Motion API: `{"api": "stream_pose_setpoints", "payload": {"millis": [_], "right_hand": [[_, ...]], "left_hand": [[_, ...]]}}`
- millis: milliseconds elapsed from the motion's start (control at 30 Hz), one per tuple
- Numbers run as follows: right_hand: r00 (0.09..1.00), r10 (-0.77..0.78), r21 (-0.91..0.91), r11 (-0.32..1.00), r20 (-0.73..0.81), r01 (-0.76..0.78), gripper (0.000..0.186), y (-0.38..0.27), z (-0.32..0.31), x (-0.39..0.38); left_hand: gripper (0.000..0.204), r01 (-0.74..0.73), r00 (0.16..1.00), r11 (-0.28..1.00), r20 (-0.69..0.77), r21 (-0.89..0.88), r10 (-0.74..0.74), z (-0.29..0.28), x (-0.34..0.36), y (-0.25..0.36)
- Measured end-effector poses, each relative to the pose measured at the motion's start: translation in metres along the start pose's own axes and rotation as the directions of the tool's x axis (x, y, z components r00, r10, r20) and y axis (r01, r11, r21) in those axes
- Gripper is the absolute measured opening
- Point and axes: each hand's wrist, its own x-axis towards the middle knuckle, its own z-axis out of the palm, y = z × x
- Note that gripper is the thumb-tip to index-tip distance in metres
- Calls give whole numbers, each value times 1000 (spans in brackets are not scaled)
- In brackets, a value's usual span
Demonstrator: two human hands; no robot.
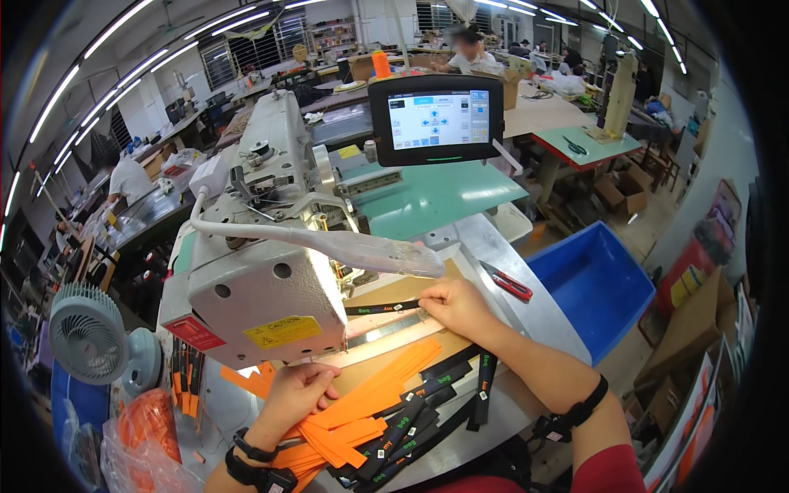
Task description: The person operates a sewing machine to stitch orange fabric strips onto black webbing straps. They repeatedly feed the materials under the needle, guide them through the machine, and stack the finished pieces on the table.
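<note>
My right hand (450,308) pinches the end of a black printed strap (383,307) that runs leftward under the head of the grey sewing machine (246,304). My left hand (304,390) is low beside the machine, fingers curled together; I cannot make out whether anything is between them. Loose orange strips (390,370) and several black printed straps (403,431) lie overlapping on the work surface below both hands. A red-handled thread snipper (505,281) lies to the right of my right hand. A clear plastic guard (378,255) on a pale arm hangs above the strap.
A touchscreen (436,123) stands behind the machine, over a green table (444,189). At right are a blue tub (592,287) and cardboard (682,345). At left are a fan (89,333) and bagged orange material (152,423). Co-workers (472,62) are at benches behind.
</note>
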Motion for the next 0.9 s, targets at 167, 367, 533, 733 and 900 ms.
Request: {"api": "stream_pose_setpoints", "payload": {"millis": [167,367,533,733,900], "right_hand": [[989,-44,211,975,-138,73,17,3,2,-3],[996,-56,95,993,-67,62,19,7,2,-1],[1000,-9,3,1000,-13,9,18,-2,-5,-2],[996,82,43,996,23,-83,20,0,-5,-2],[995,73,78,994,68,-78,20,0,-7,-1]], "left_hand": [[26,-2,1000,1000,4,3,2,3,0,5],[26,-12,1000,1000,2,12,12,2,0,3],[28,-31,999,999,12,42,30,1,0,0],[27,-33,999,997,13,65,32,1,0,2],[27,-33,999,997,5,68,32,0,-1,1]]}}
